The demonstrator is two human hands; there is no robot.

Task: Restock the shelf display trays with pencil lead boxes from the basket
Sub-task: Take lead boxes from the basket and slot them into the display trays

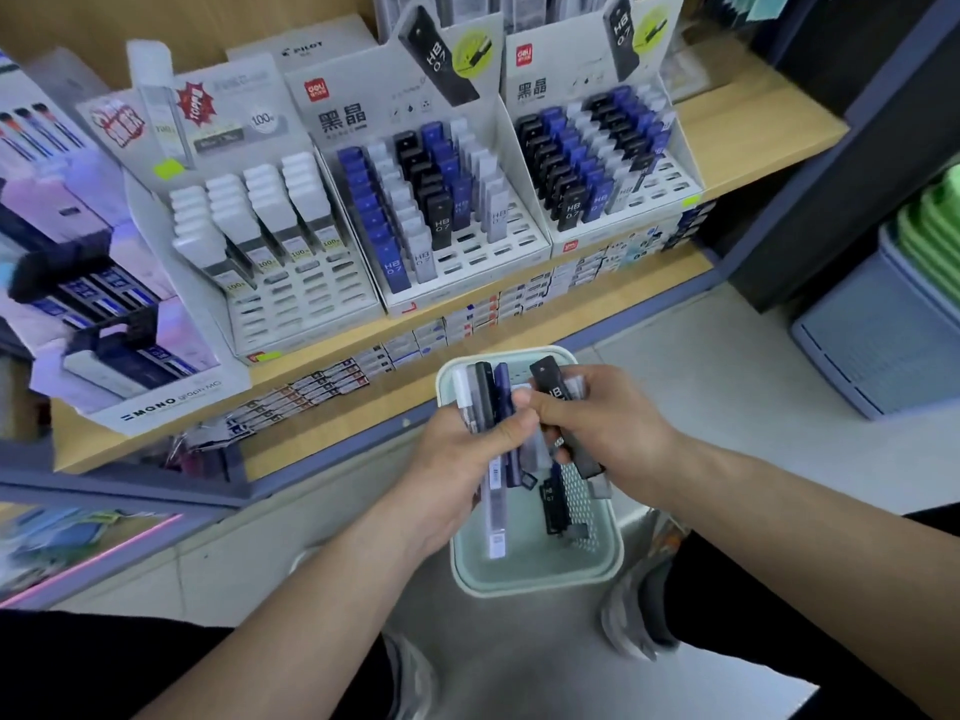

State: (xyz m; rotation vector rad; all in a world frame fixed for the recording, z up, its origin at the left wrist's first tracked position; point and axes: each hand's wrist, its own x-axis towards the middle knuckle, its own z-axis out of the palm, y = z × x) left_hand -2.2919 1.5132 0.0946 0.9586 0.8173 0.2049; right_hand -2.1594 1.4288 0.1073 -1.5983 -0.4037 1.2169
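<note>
**A:** Stationery shop, no question. See that light wooden shelf (753, 127), stocked front to back.

**B:** Yes, white cardboard display trays (358, 96) with printed brand headers, and slim blue, black and grey pencil lead boxes (431, 200) slotted in rows.

**A:** A small green price sticker (169, 168) too, and small flat printed cartons (467, 314) lining the shelf below.

Bright, even indoor light with soft shadows; the wide lens bends the shelf (753, 132) edges, and the left side smears with motion blur.
</note>
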